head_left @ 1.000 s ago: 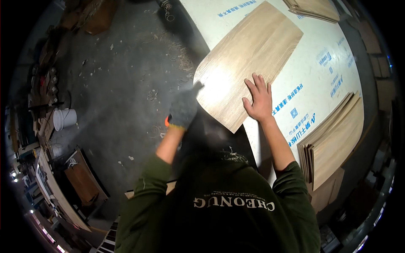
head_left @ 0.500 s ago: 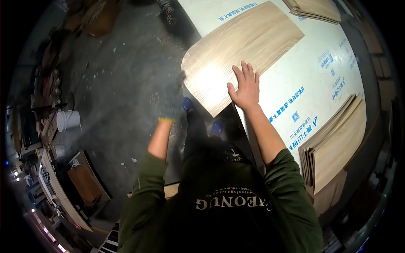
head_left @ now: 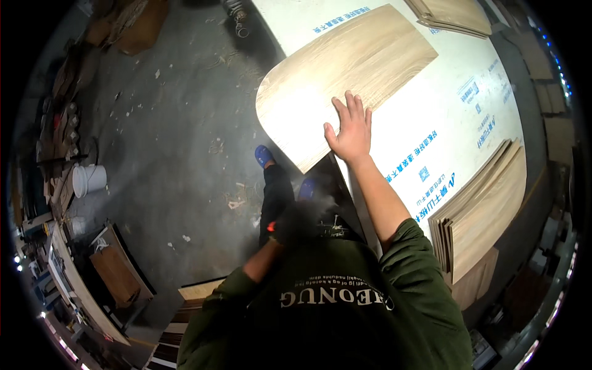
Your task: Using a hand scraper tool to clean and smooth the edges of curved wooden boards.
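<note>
A wood-grain board [head_left: 345, 68] with rounded corners lies on the white table, its near left part jutting out past the table edge. My bare right hand [head_left: 353, 132] rests flat on the board's near edge, fingers spread and holding nothing. My left hand [head_left: 301, 221], in a dark glove with a bright orange-red spot by the wrist, is in front of my body, away from the board. Motion smears its fingers, so whether it holds anything does not show.
The white table [head_left: 407, 148] carries blue print. A stack of wood-grain boards [head_left: 484, 209] leans at its near right, and more boards [head_left: 456, 15] lie at the far right. On the floor at left stand a white bucket [head_left: 89, 180] and a brown panel [head_left: 116, 274].
My left hand has swung from out beside the board's left edge back and rightward to my body. The right hand stays flat on the board, and the view has shifted slightly.
</note>
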`<act>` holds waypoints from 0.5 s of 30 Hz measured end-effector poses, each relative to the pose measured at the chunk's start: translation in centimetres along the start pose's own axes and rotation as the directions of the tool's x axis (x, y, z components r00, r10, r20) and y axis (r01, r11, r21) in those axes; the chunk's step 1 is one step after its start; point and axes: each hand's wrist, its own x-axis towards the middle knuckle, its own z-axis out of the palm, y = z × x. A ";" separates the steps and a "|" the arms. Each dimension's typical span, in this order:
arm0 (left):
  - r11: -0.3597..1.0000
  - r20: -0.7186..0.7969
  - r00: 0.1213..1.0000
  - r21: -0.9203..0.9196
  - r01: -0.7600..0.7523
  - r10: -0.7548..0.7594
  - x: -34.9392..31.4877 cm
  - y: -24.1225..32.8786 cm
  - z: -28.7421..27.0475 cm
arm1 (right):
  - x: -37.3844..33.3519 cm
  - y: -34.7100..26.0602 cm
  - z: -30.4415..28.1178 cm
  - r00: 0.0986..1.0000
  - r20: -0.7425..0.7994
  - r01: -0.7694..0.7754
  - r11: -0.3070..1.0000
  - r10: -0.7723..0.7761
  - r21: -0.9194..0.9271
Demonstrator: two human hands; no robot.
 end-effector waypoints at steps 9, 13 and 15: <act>0.930 -0.550 0.800 0.107 0.351 -0.239 8.5 -9.8 -8.0 | 0.3 -1.1 -0.4 0.999 -0.027 0.048 0.999 -0.047 0.022; 0.932 -0.423 0.897 0.256 0.255 -0.129 1.5 -5.6 1.6 | 0.7 -1.9 -0.1 0.999 -0.004 0.053 0.998 -0.053 0.025; 0.986 0.108 0.990 0.145 0.079 -0.095 3.0 0.5 1.0 | 0.5 -0.5 -0.5 0.999 -0.005 0.034 0.999 -0.034 -0.007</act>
